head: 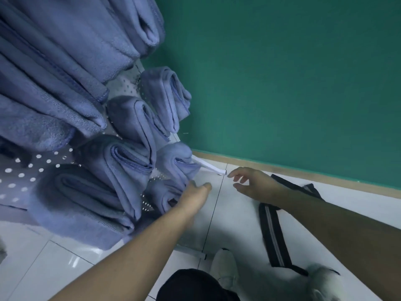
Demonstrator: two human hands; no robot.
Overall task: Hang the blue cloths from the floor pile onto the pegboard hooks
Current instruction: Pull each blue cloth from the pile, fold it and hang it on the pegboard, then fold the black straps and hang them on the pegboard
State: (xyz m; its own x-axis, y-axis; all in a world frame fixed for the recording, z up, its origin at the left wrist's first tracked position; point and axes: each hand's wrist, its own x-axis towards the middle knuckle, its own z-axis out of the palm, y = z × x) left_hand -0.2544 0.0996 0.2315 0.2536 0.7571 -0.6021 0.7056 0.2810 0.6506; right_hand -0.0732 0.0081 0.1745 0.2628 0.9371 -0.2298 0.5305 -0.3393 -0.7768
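**Low on the pegboard, both hands beside the bottom cloth**

The white pegboard (32, 170) is the landmark here; folded blue cloths (121, 161) hang doubled over its hooks from the top of the view down to its foot, each draped at the fold so that its own weight keeps it on the peg (the hooks themselves are buried under the fabric). At the board's bottom corner hangs the lowest cloth (167, 192); the left hand (195, 192) reaches to it, knuckles against the fabric, though whether the fingers pinch it or merely press cannot be told, since they are hidden behind the hand. The right hand (249, 183) hovers just off the board's foot (211, 168), fingers spread and loosely curved, holding nothing; it looks poised to steady or smooth the cloth. No floor pile shows near the board; only a dark striped strap (272, 233) lies on the pale tiles (65, 263), beside a light shoe (225, 266).
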